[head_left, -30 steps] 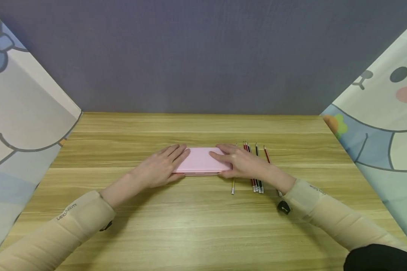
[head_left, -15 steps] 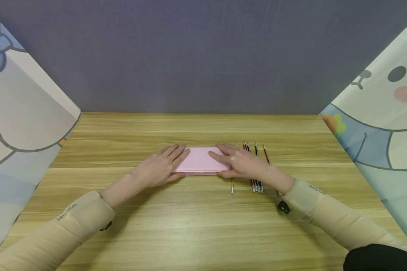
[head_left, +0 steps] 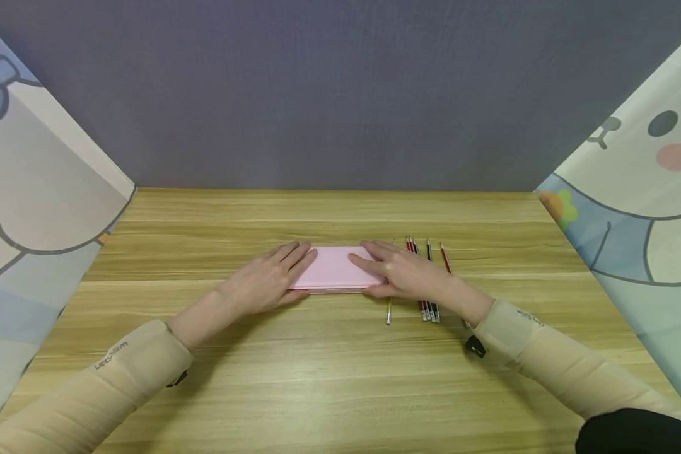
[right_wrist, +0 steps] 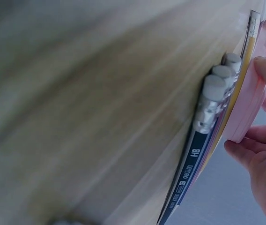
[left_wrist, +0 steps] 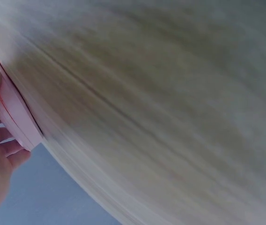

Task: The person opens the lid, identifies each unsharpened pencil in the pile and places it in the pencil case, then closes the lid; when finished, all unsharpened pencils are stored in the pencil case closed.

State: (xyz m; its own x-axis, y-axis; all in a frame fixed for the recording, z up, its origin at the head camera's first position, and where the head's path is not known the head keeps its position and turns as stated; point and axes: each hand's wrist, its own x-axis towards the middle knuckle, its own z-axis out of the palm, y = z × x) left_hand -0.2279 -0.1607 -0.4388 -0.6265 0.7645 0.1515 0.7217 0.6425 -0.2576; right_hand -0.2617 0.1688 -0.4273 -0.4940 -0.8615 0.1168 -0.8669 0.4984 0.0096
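Observation:
A flat pink pencil case [head_left: 335,268], its lid down, lies on the wooden table in the middle of the head view. My left hand [head_left: 268,277] grips its left end, thumb on the front side and fingers over the top and far side. At the right end my right hand [head_left: 405,272] holds it the same way, as the right wrist view also shows. A yellow pencil [right_wrist: 245,70] lies right beside the case, partly under my right hand in the head view. Several black and red pencils [head_left: 429,310] lie just right of it, partly hidden by my right forearm.
One red pencil [head_left: 445,257] lies apart, further right, mostly covered by the forearm. A dark grey panel [head_left: 335,94] stands behind the table [head_left: 318,372]. Cartoon-printed sheets [head_left: 658,239] flank both sides.

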